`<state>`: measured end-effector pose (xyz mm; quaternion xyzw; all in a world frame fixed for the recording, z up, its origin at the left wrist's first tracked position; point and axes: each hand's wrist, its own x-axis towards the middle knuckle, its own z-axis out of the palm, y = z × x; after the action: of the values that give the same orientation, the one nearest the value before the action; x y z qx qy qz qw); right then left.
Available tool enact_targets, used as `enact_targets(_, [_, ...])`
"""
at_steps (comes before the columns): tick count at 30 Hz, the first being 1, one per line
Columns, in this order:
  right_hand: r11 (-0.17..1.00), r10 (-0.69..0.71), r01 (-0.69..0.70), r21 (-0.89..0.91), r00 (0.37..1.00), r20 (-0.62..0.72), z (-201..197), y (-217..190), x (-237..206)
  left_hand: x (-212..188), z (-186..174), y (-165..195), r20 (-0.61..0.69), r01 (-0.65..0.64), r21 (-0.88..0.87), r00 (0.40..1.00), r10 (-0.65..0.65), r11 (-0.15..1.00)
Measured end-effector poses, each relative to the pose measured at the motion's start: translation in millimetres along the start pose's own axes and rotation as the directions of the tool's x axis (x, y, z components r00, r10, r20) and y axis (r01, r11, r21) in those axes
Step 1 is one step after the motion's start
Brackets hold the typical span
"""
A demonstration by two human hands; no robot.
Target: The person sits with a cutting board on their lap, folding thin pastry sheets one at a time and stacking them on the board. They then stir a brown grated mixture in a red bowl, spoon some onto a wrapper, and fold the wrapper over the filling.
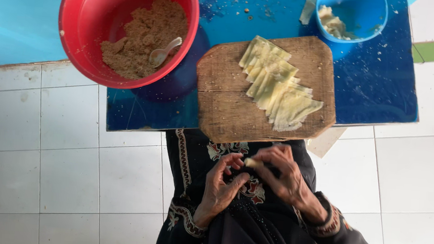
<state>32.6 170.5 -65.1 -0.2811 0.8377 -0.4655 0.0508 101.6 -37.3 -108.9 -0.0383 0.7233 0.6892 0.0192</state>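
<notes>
Pastry piece (251,162), small, pale and folded, sits pinched between the fingertips of both my hands, held over my lap just short of the board. My left hand (220,186) is curled, thumb and forefinger closed on the piece's near end, apparently to steady it. My right hand (285,177) is likewise closed on it from the other side, fingers bent over the top as if pressing the fold shut.

Beyond my left hand, well apart, stands a red plastic bowl (78,31), round and smooth, holding a coarse brown crumbly filling (143,37) with a white spoon (163,52) resting in it. Directly ahead of both hands lies a worn wooden board (224,101) with clipped corners, bearing a fanned, overlapping row of thin pale-yellow wrappers (277,88), within easy reach. Beyond my right hand sits a blue bowl (365,14) containing pale dough scraps (333,23). All rest on a glossy blue tabletop (377,83) dusted with crumbs.
</notes>
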Motion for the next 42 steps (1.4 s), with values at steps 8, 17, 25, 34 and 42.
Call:
enact_targets(8, [0.986, 0.151, -0.158, -0.062, 0.983, -0.108, 50.7, 112.2, 104.7, -7.4, -59.2, -45.8, -0.065, -0.117, 0.837, 0.949, 0.308, 0.535])
enact_targets(17, [0.998, -0.046, 0.035, 0.051, 0.974, 0.224, 8.1, 43.2, 63.9, -6.5, -96.9, -36.2, -0.109, 0.001, 0.733, 0.987, 0.116, 0.680])
enact_targets(25, [0.892, -0.315, 0.274, -0.361, 0.947, -0.059, -108.8, -32.4, 29.2, 29.9, -42.0, 80.7, 0.093, -0.535, 0.584, 0.791, 0.604, 0.610])
enact_targets(34, [0.654, -0.410, 0.271, -0.706, 0.912, -0.029, -119.0, -29.2, 82.8, 104.1, 5.4, 126.9, 0.309, -0.604, 0.683, 0.748, 0.587, 0.410])
enact_targets(42, [0.947, -0.180, 0.119, -0.299, 0.966, -0.186, -131.4, 6.4, 96.4, 108.6, 10.2, 111.7, 0.305, -0.554, 0.761, 0.764, 0.568, 0.337])
